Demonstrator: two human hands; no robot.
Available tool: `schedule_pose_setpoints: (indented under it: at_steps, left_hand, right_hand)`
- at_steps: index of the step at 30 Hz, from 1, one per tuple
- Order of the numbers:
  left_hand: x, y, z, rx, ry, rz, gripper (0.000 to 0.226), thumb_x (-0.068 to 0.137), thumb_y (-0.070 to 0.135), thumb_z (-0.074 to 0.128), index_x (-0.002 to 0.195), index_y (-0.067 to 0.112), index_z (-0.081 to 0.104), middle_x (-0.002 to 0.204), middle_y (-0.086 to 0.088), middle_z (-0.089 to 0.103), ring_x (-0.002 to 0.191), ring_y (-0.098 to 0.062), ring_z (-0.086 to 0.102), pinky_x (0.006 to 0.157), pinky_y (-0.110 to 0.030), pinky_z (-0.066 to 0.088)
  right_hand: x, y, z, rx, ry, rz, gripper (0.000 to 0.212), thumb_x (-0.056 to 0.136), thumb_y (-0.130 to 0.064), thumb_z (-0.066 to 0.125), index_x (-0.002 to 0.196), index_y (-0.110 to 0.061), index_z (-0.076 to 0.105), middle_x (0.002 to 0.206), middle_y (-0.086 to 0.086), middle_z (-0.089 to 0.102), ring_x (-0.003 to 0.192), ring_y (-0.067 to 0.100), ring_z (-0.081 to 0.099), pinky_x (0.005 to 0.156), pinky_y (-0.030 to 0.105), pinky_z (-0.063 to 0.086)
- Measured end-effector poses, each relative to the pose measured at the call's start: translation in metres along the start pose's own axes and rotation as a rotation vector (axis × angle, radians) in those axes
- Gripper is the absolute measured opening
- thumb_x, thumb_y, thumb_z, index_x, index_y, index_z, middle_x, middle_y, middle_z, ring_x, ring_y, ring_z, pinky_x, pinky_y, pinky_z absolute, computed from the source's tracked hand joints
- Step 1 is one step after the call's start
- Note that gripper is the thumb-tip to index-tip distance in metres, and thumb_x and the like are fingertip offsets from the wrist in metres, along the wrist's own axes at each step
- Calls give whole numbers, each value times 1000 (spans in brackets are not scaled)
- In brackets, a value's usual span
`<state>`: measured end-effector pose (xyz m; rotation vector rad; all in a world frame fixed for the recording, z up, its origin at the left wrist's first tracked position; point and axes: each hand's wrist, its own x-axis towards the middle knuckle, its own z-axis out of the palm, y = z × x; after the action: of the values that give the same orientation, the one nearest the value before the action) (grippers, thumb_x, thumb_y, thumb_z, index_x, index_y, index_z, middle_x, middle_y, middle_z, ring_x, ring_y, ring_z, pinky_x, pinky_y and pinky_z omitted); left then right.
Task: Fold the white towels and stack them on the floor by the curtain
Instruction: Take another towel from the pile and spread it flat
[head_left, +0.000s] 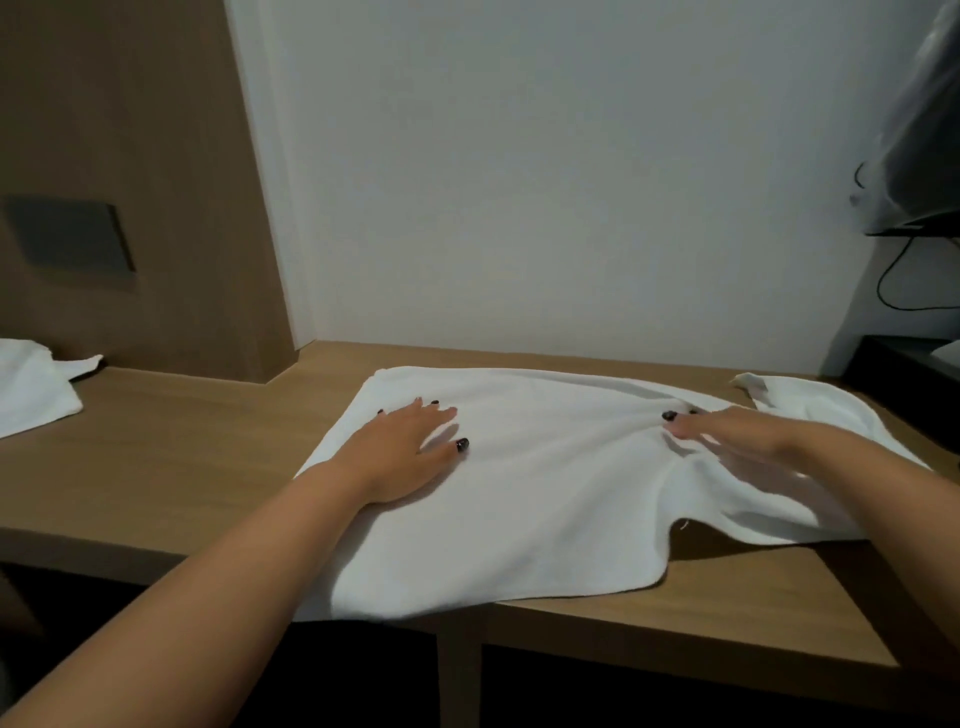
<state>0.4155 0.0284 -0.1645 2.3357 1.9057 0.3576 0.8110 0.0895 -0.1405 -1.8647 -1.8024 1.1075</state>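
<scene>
A white towel (540, 499) lies spread across the wooden desk (171, 467), its near edge hanging slightly over the front. My left hand (402, 449) rests flat on the towel's left part, fingers apart. My right hand (727, 434) lies flat on its right part, blurred, beside a bunch of wrinkles. Neither hand grips the cloth. A second white towel (31, 387) lies crumpled at the desk's far left, cut off by the frame edge.
A wood wall panel (130, 182) with a dark plate stands at the back left, a white wall behind the desk. At the right hang a dark screen (919, 156) and a cable, with a black box (914, 384) below. Dark open space lies under the desk.
</scene>
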Motion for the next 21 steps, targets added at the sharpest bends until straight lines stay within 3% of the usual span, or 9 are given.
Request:
schedule_pose_setpoints:
  at_steps: [3, 5, 7, 9, 13, 15, 17, 19, 21]
  left_hand:
    - [-20, -23, 0, -131, -25, -17, 68, 82, 75, 40, 142, 43, 43, 157, 14, 29, 150, -8, 3, 122, -42, 3]
    - [-33, -27, -1, -197, -50, -45, 64, 84, 72, 48, 142, 44, 43, 159, 13, 26, 150, -12, 0, 122, -42, -3]
    - [-38, -15, -1, -199, -53, -88, 59, 90, 61, 52, 144, 42, 39, 160, 12, 20, 151, -15, -3, 121, -41, -7]
    - [-40, 5, 0, -169, -63, -137, 59, 93, 57, 50, 148, 40, 35, 162, 11, 15, 151, -19, -5, 120, -42, -7]
    - [-47, 24, 4, -271, 3, -217, 59, 97, 47, 46, 151, 33, 30, 161, 7, 22, 151, -19, 7, 121, -37, 6]
    - [-49, 17, 0, -299, 139, -242, 53, 98, 38, 45, 150, 30, 35, 155, 4, 37, 144, -18, 29, 116, -33, 24]
    - [-40, 5, -5, -232, 264, -252, 48, 99, 31, 45, 146, 25, 41, 148, 0, 47, 136, -20, 41, 109, -32, 33]
    - [-23, -7, -8, -188, 259, -222, 47, 100, 31, 45, 146, 19, 42, 153, -3, 40, 142, -21, 32, 112, -31, 26]
    - [0, -14, -7, -160, 120, -195, 54, 102, 40, 40, 151, 17, 33, 161, -5, 22, 150, -23, 12, 118, -33, 11]
  right_hand:
    - [-12, -45, 8, -758, 132, 81, 33, 90, -45, 59, 94, -13, 67, 104, 6, 66, 90, 23, 61, 80, 31, 48]
    - [-22, -87, 40, -1079, 178, 17, 32, 90, -42, 60, 101, -13, 70, 111, 7, 66, 99, 25, 62, 80, 27, 47]
    - [-26, -123, 84, -951, 218, -204, 42, 93, -43, 54, 122, -15, 63, 130, 7, 59, 119, 27, 56, 93, 33, 48]
    - [-34, -145, 131, -740, 183, -376, 49, 98, -46, 43, 140, -22, 49, 147, 5, 44, 135, 27, 41, 106, 42, 39]
    - [-36, -131, 192, -765, 61, -356, 60, 97, -62, 18, 153, -40, 14, 163, 1, 5, 150, 27, 1, 113, 65, 5]
    - [-37, -116, 192, -780, 53, -382, 63, 95, -67, 10, 153, -45, 3, 164, -4, -8, 150, 23, -11, 113, 65, -6]
    - [-40, -110, 186, -780, 40, -408, 63, 95, -68, 10, 153, -45, 1, 163, -5, -10, 150, 21, -13, 114, 63, -8]
    - [-43, -109, 185, -781, 40, -417, 62, 95, -67, 11, 153, -46, 0, 163, -6, -10, 150, 20, -14, 114, 62, -8]
    - [-43, -109, 186, -780, 53, -413, 62, 95, -68, 10, 152, -46, -1, 163, -6, -11, 149, 20, -15, 114, 63, -9]
